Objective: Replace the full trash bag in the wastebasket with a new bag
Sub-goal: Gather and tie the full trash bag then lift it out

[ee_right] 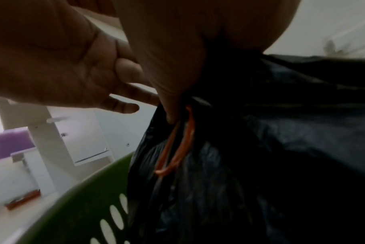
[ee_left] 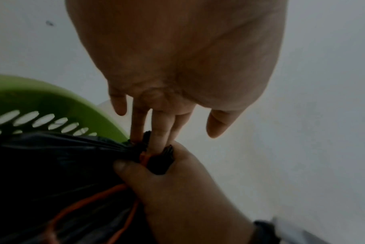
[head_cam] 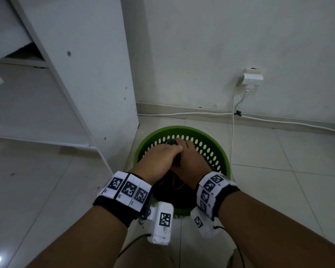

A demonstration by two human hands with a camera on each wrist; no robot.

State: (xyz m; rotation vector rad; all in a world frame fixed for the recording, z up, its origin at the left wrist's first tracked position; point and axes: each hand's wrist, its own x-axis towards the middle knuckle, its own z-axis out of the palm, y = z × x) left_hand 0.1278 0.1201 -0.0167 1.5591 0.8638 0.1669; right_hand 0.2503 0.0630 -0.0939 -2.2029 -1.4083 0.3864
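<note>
Head view: looking down on green wastebasket standing on tiled floor, near white wall and just beside white cabinet side panel. Both hands meeting over the basket mouth. Left hand overlapping right hand, knuckles up, small bunch of black bag showing between them. Finger positions hidden from this angle.

Left wrist view: filling in the grip. Left hand reaching down with fingers mostly straight, tips pushing into the gathered neck of the bag; not closing round it as far as visible. Right hand clenching the bunched neck, thumb pressing across it. Orange drawstring trailing in loops over the black plastic. Perforated basket rim showing behind the bag.

Right wrist view: showing what the others are hiding, namely the bag bulging full, sitting inside the wastebasket and rising above its rim. Two orange drawstring ends hanging down from the right hand. Left hand appearing palm-side, fingers extended toward the neck. Purple item and white furniture blurring in the background; small reddish object on the floor, too blurred to identify.

Wall outlet with plug and white cable visible in head view only.
</note>
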